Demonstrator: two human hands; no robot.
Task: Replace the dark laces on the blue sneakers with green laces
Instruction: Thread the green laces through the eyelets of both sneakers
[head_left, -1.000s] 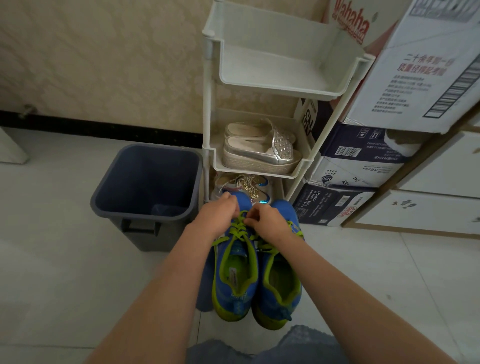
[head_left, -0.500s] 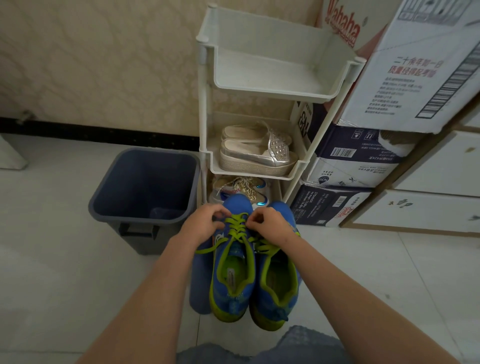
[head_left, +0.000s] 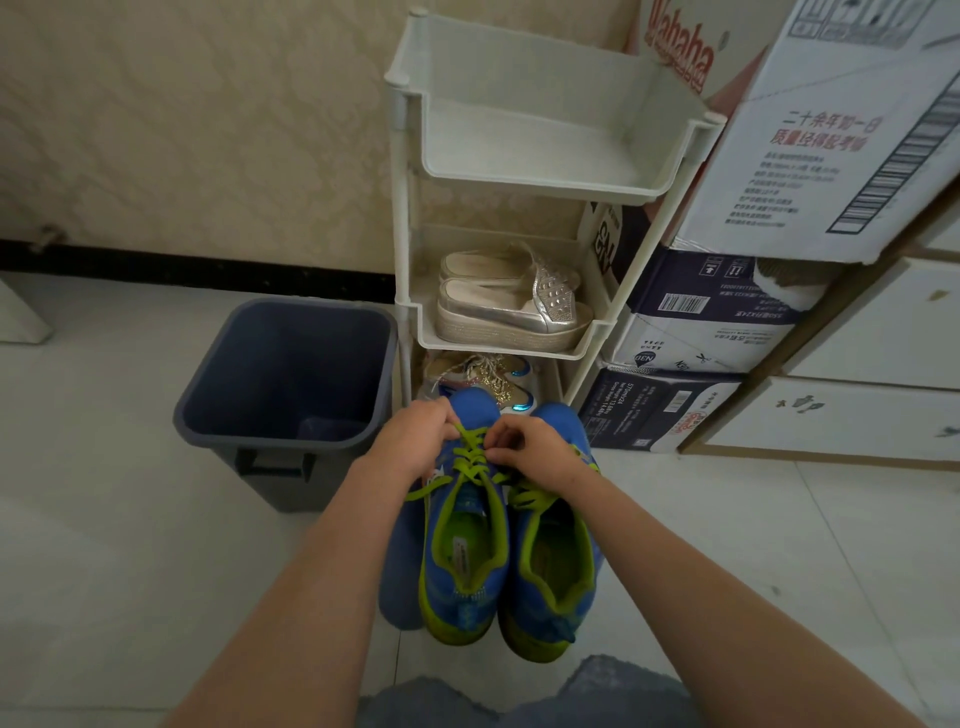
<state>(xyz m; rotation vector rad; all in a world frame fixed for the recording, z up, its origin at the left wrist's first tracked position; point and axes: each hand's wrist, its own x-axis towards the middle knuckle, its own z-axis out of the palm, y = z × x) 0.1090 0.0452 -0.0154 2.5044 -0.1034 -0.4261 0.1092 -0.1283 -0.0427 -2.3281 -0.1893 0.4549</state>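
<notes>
Two blue sneakers with lime-green lining stand side by side on the pale tiled floor, near the person, their toes pointing away toward the shelf rack. Both hands work at the far end of the left sneaker, just behind its toe cap. The left hand has its fingers curled in a narrow grip on the green lace at the left side of the lacing, and the right hand pinches the same lace from the right side. The lace crosses the shoe's tongue between the two hands, and a loose end trails out to the left under the left wrist. The right sneaker touches the left one and also shows green lacing below the right wrist. To the left stands a dark grey waste bin. Beyond the sneakers is a white plastic shelf rack, with silver platform shoes on its middle tier and glittery sneakers below. Cardboard boxes are stacked at the right.
</notes>
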